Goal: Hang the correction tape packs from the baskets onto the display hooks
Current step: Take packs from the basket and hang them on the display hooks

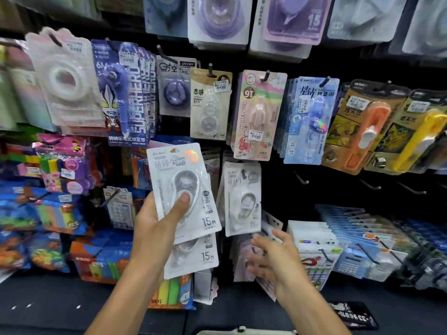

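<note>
- We are gripping a small stack of white correction tape packs [183,189] in our left hand [157,221], thumb pressed on the front blister and fingers curled behind; a second pack [193,257] is peeking out below the front one.
- The front pack is standing nearly upright, its long axis tipping slightly left at the top, so its hang hole is pointing up toward the display.
- Our right hand [273,259] is hovering empty, fingers loosely spread, lower and to the right, touching nothing we can make out.
- A matching white pack [243,199] is already hanging just right of the held stack, its hook hidden behind the card.
- Bare hooks [301,178] are showing farther right, nearer our right hand.
- We are judging the matching row as the likely target, up and right of the left hand.
- No basket is clearly showing.
</note>
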